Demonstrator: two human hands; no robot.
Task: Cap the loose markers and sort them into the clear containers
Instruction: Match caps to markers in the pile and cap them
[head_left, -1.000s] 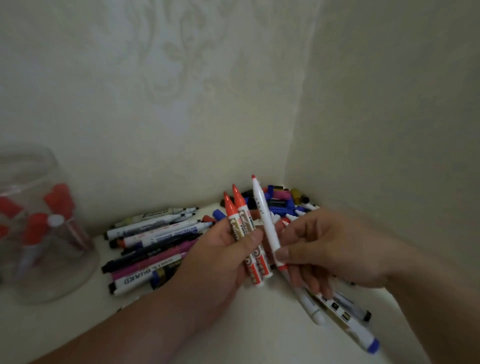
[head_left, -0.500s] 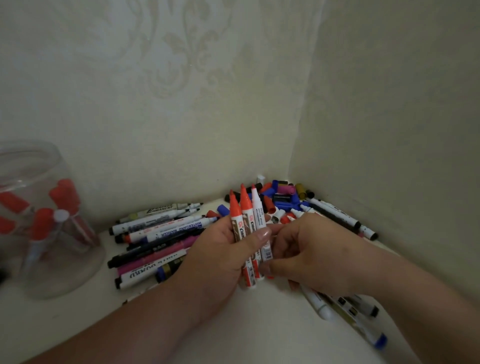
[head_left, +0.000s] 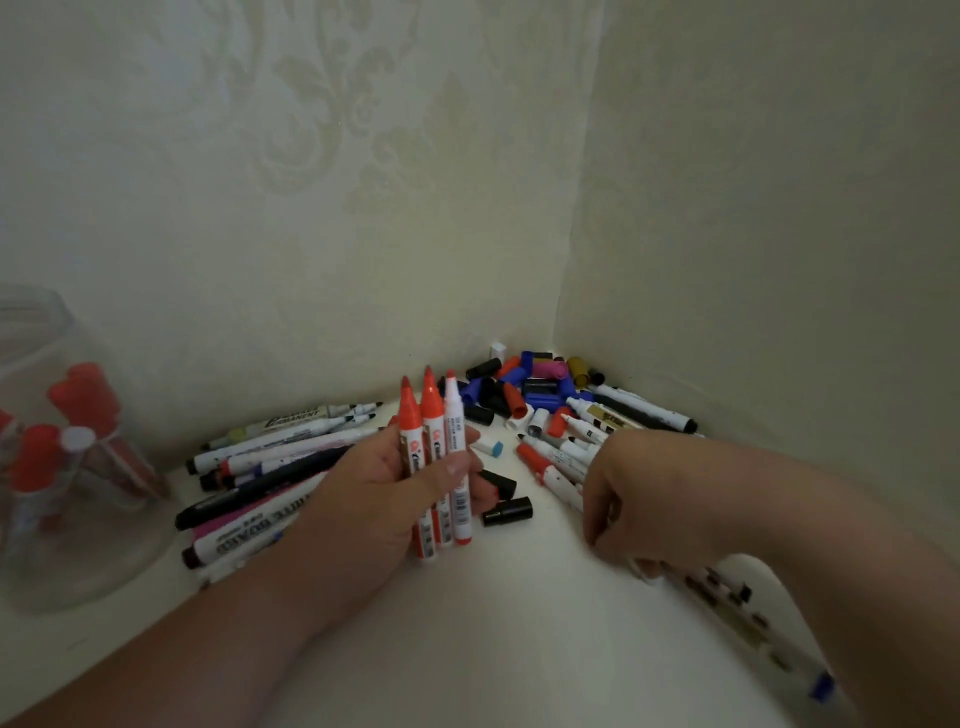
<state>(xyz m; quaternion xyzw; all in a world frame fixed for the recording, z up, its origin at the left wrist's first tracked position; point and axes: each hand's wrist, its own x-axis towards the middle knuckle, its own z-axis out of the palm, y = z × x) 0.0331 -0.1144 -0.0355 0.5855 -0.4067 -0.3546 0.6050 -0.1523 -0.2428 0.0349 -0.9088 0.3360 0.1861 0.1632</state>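
Plainly, the risk sits in the left hand: it grips three red markers upright in a tight fan, seemingly uncapped, and a slackened thumb could let one slide onto the counter or smear ink on skin. The right hand hangs palm-down, its fingers curled over the loose markers at the right; whether it grasps one I cannot tell. The caps lie heaped in the corner, and the clear container stands well apart at far left.
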